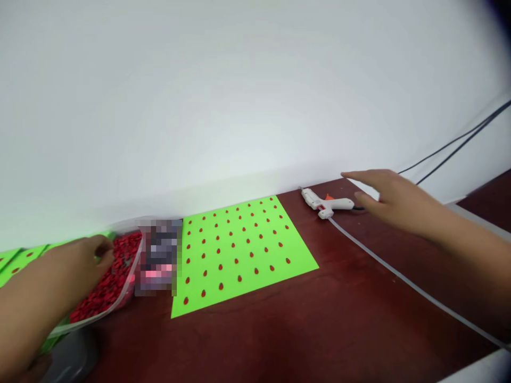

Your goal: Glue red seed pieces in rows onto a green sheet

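Observation:
My left hand (80,266) is over a clear plastic tub (120,303) filled with small red pieces (115,271). Its fingers curl together toward the thumb at the tub's edge, and whatever they may hold is hidden. Farther right, my right hand (383,197) is open, its fingers stretched out beside a white hot glue gun (337,204) with an orange trigger. A gap separates that hand from the gun, which lies on its side. Between the two hands lies a bright green sheet (247,276) dotted with rows of small red ladybird-like pieces.
More green sheets with red dots (30,254) lie behind the left arm. A blurred-out patch (159,260) covers something beside the tub. A long pale glue stick or cord (383,263) trails from the gun across the dark red table (271,330). Black cables (459,141) run along the white wall.

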A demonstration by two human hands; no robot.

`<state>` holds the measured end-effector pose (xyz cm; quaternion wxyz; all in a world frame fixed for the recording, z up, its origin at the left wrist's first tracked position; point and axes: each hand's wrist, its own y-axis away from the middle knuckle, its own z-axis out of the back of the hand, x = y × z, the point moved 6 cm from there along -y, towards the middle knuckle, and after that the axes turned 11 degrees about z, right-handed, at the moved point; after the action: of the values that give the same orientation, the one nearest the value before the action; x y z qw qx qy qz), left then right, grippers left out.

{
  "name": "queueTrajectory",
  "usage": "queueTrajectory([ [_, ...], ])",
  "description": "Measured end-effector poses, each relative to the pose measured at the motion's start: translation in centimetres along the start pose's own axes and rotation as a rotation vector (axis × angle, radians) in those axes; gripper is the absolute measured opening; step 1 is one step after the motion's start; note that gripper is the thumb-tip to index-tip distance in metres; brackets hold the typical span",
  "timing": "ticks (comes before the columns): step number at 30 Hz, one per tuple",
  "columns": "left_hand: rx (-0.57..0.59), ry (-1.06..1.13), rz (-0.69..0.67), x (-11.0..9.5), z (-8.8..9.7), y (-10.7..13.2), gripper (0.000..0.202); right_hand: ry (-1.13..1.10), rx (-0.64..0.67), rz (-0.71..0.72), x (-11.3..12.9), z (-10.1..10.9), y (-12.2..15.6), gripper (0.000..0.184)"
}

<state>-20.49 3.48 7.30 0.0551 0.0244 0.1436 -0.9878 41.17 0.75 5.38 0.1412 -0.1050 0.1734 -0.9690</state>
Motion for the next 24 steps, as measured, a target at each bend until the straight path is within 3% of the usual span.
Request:
queueTrajectory([
  [2, -0.015, -0.046, -0.036, -4.7, 1.6, 1.2, 0.052, -0.171, 0.009, 0.02, 3.7, 2.3, 0.1, 0.042],
  [5, 0.152, 0.304, -0.129, -15.3, 2.1, 3.9, 0.03, -0.35, 0.197, 0.158, 9.2, 2.3, -0.5, 0.031],
  [8, 0.357, 0.593, -0.252, -25.2, 0.0, 6.2, 0.015, -0.356, 0.274, 0.133, 10.9, 0.2, -1.4, 0.021],
  [10, 0.454, 0.696, -0.293, -29.4, -2.1, 6.8, 0.022, -0.38, 0.272, 0.062, 10.3, -1.5, -1.9, 0.016],
  [13, 0.556, 0.731, -0.282, -32.1, -5.0, 6.6, 0.027, -0.306, 0.306, 0.046, 8.8, -3.9, -1.7, 0.024],
  [18, 0.664, 0.769, -0.174, -33.1, -7.4, 5.2, 0.019, -0.226, 0.364, 0.149, 7.8, -6.7, -0.7, 0.023],
  [24, 0.598, 0.67, -0.292, -34.2, -8.3, 5.2, 0.015, -0.361, 0.298, 0.169, 7.7, -8.4, -0.3, 0.024],
])
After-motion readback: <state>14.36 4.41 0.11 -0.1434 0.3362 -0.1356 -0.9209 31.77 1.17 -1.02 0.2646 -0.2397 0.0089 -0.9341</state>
